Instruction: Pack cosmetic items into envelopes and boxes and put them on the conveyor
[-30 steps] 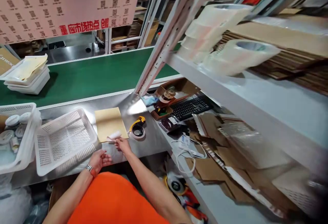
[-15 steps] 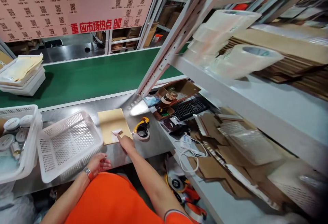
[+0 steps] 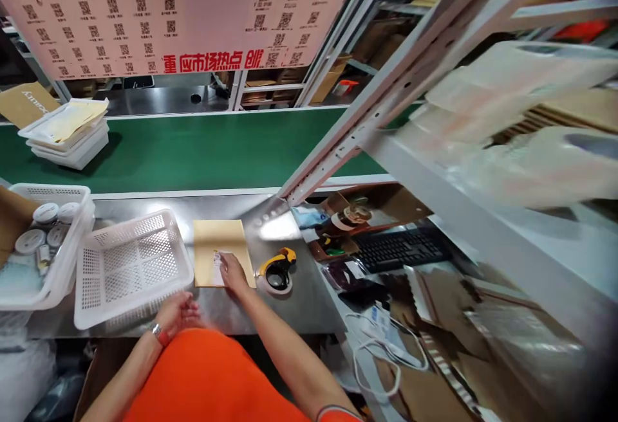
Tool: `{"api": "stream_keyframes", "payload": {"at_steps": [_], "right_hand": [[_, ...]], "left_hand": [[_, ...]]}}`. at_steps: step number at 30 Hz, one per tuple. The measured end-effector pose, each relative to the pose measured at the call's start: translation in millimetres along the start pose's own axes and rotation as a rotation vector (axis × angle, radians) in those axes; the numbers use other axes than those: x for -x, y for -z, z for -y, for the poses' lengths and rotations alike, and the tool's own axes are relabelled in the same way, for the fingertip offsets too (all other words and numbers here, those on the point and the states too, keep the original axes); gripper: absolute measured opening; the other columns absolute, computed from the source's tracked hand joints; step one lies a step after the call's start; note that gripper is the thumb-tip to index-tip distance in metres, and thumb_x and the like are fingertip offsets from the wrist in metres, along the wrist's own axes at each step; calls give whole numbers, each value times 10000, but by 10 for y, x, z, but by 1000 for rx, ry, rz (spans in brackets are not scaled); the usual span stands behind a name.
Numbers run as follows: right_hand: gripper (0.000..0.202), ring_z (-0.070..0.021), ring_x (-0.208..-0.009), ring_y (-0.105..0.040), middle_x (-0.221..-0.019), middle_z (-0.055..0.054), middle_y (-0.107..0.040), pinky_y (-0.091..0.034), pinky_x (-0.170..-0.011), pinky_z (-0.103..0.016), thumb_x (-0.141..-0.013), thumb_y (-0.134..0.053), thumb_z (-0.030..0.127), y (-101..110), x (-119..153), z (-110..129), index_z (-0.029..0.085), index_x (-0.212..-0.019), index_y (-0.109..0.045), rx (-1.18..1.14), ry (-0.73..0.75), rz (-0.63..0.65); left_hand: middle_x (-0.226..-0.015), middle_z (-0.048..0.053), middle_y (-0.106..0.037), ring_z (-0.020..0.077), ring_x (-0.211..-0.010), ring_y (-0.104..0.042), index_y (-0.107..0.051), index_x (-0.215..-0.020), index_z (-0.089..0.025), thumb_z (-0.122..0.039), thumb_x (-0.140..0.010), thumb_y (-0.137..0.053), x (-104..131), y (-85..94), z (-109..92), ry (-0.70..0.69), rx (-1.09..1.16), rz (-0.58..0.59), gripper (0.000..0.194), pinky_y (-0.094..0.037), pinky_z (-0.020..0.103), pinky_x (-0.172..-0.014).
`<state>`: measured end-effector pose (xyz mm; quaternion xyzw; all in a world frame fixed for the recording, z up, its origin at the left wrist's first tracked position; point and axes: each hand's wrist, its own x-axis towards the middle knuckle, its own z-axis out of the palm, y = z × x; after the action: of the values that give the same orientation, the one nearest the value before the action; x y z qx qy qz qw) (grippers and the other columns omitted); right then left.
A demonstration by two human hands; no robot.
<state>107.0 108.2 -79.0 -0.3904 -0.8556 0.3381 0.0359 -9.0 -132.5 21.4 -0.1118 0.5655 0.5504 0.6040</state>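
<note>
A yellow padded envelope [image 3: 205,242] lies flat on the metal table. On its lower middle is a small white label [image 3: 217,270], partly covered by my right hand [image 3: 234,274], which rests on it with fingers stretched out. My left hand [image 3: 178,311] hangs at the table's front edge, palm up and fingers loosely apart, holding nothing. Just beyond it stands a white perforated basket [image 3: 132,261] with nothing in it. To the right of the envelope sits a yellow and black tape dispenser [image 3: 279,272] with a roll of tape.
At the left, a white crate [image 3: 82,242] holds several round jars. Behind the table runs a green conveyor belt [image 3: 203,152] carrying stacked white baskets [image 3: 72,145]. A slanted metal post [image 3: 338,142], a keyboard [image 3: 400,248], white cable [image 3: 357,357] and shelf with tape rolls [image 3: 521,87] crowd the right.
My right hand's fingers have flattened over the label, covering more of it. My left hand has stayed near the basket's corner. The view has turned a little left.
</note>
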Motion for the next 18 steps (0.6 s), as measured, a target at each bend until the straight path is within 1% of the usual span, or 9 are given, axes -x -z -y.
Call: {"api": "stream_keyframes", "payload": {"at_steps": [3,6,8,11,13,14,15,16,18], "right_hand": [[569,-292,-1592,-451,-1684,-175,-546,-311,-1342,-426,-1017,-479,182,-142,-7,-46,120,-1571,-597,23,151,50],[648,-371,-1694,-260,-1802,-188,-354,-158,-1396,-544,-1037,-518,299,-294,19,-129,108,-1656,-493,146,259,82],[673,-386,-1710,-207,-1821,-196,-298,-121,-1396,-579,-1058,-482,331,-346,-5,-170,96,-1687,-436,215,285,89],[671,-392,-1709,-216,-1807,-219,-319,-147,-1385,-624,-1046,-491,326,-319,-79,-200,92,-1673,-452,195,302,109],[626,-399,-1699,-245,-1785,-215,-378,-168,-1376,-656,-1014,-518,311,-266,-60,-224,117,-1609,-544,62,326,110],[586,-395,-1685,-283,-1761,-205,-426,-194,-1372,-658,-996,-535,317,-244,-6,-241,143,-1550,-607,-66,318,102],[532,-384,-1660,-340,-1724,-183,-489,-235,-1368,-638,-970,-569,335,-232,84,-260,184,-1469,-674,-245,266,93],[467,-371,-1617,-416,-1661,-157,-566,-297,-1354,-605,-937,-612,364,-232,206,-280,228,-1369,-729,-444,171,82],[340,-363,-1434,-610,-1422,-122,-725,-479,-1241,-551,-845,-708,427,-259,499,-307,286,-1148,-770,-784,-98,76]], "left_hand": [[-820,58,-764,180,-687,-753,-629,-1055,-158,-266,-1018,-620,36,14,66,-2,131,-100,115,-575,265,-704],[-913,102,-784,205,-750,-784,-608,-1045,-164,-290,-1058,-596,78,83,88,-5,303,-197,128,-610,285,-719],[-990,119,-789,223,-818,-808,-574,-1002,-190,-325,-1059,-611,90,158,70,-21,427,-278,151,-639,311,-737],[-980,107,-770,236,-853,-813,-561,-965,-204,-336,-1041,-649,65,301,3,-77,593,-421,176,-664,334,-740],[-916,77,-742,219,-817,-797,-593,-984,-195,-307,-1024,-673,25,403,-51,-112,653,-501,144,-671,329,-765],[-896,65,-730,210,-804,-788,-611,-998,-189,-288,-1016,-681,2,453,-75,-127,671,-534,123,-674,326,-789],[-887,55,-722,201,-802,-782,-626,-1010,-185,-268,-1010,-682,-22,502,-95,-138,684,-564,100,-677,325,-818],[-887,49,-719,199,-814,-781,-635,-1022,-183,-244,-1003,-681,-45,549,-109,-146,693,-591,79,-680,330,-847],[-892,41,-719,213,-864,-789,-643,-1041,-185,-178,-971,-676,-93,630,-118,-164,708,-636,78,-686,358,-891]]}}
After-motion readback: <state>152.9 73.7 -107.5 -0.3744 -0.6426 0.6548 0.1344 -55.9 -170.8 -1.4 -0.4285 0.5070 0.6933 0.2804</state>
